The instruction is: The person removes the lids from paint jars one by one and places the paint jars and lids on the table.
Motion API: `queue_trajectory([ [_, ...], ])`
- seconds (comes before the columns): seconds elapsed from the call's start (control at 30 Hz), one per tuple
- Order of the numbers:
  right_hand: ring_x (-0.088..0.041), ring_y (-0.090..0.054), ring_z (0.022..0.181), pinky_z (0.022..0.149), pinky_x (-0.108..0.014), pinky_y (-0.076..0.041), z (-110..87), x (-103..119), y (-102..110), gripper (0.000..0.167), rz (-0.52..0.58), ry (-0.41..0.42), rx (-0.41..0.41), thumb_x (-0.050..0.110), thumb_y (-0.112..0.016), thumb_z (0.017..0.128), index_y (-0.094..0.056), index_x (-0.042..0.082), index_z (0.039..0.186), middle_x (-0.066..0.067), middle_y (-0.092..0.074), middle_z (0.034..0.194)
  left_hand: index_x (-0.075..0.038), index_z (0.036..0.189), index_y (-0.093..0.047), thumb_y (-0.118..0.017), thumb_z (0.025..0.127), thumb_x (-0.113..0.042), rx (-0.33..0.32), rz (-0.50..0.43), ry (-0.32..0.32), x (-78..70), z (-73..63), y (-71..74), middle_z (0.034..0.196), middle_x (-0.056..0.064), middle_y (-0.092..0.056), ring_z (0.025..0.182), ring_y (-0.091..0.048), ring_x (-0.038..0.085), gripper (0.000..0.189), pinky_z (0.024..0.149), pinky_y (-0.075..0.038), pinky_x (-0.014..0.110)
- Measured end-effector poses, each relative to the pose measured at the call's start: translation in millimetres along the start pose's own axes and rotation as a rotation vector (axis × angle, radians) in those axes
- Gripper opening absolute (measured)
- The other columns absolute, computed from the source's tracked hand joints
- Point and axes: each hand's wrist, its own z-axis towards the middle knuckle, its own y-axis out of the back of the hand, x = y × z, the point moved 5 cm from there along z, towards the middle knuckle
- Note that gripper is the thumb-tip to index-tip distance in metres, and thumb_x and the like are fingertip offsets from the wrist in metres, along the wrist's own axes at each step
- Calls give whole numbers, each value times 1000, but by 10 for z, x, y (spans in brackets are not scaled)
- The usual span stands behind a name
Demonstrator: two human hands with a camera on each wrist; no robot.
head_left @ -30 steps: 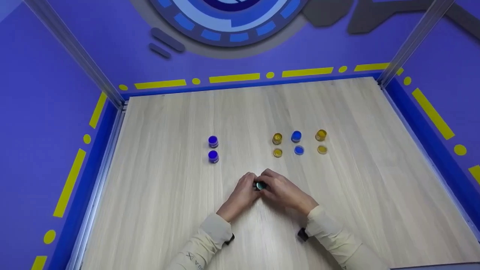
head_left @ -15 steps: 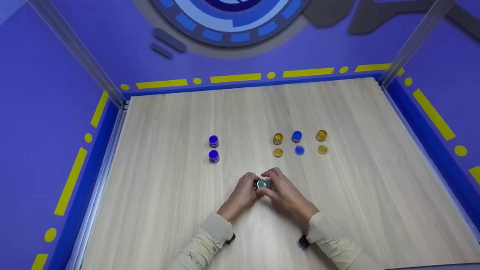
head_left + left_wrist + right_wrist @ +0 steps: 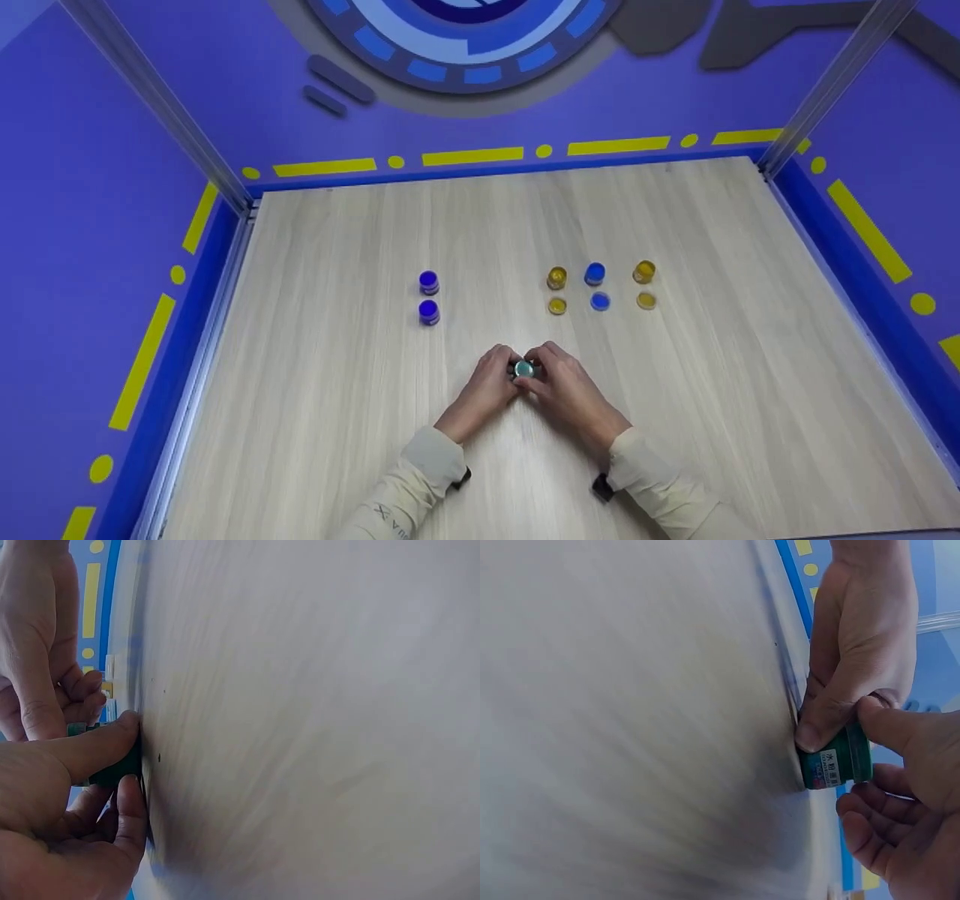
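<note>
A small green paint jar (image 3: pixel 826 765) with a white label stands on the table in front of the person, its round lid (image 3: pixel 524 369) facing up in the head view. The left hand (image 3: pixel 487 385) grips the jar's body low down, with thumb and fingers on either side. At the lid, the right hand (image 3: pixel 568 387) pinches the rim between thumb and fingers; in the right wrist view its thumb (image 3: pixel 885 724) lies against the lid's edge. Fingers cover much of the jar in the left wrist view.
Two purple paint jars (image 3: pixel 429 298) stand farther back on the left. Back right are two open yellow jars (image 3: pixel 556 278) and an open blue jar (image 3: pixel 595 274), each with its lid (image 3: pixel 600 301) lying in front. Blue panels (image 3: pixel 480 127) wall in the wooden table (image 3: pixel 337 300).
The right hand's fingers spread away from the lid half a second ago and have since come back together on its rim. The left hand and jar have stayed in place.
</note>
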Motion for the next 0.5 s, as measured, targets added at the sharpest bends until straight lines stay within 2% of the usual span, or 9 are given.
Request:
queue_trajectory([
  [0.13, -14, -62, 89, 79, -36, -55, 28, 20, 7, 27, -23, 46, 27, 20, -81, 91, -70, 2, 109, -6, -63, 102, 2, 99, -61, -77, 80, 6, -1, 6, -1, 2, -8, -3, 93, 8, -59, 88, -56, 24, 25, 84, -47, 38],
  [0.27, -13, -61, 90, 79, -34, -55, 58, 39, 27, 26, -74, 113, 97, 19, -79, 93, -70, 2, 111, -3, -62, 103, 1, 97, -60, -78, 81, 3, -7, 13, -18, 0, -10, -6, 91, 7, -58, 86, -54, 22, 24, 83, -46, 37],
  [0.4, -14, -62, 96, 85, -35, -55, 91, 68, 62, 27, -133, 233, 177, 11, -76, 95, -71, 2, 120, -3, -62, 108, -2, 93, -58, -82, 81, -4, -15, 22, -35, -2, -5, -9, 87, 5, -54, 82, -49, 17, 27, 79, -44, 35],
  [0.5, -17, -61, 101, 88, -36, -54, 109, 101, 83, 29, -166, 339, 204, 4, -73, 94, -71, 3, 123, -5, -63, 111, -3, 90, -57, -85, 79, -7, -14, 21, -24, -4, 5, -7, 85, 3, -53, 80, -47, 16, 30, 77, -43, 34],
])
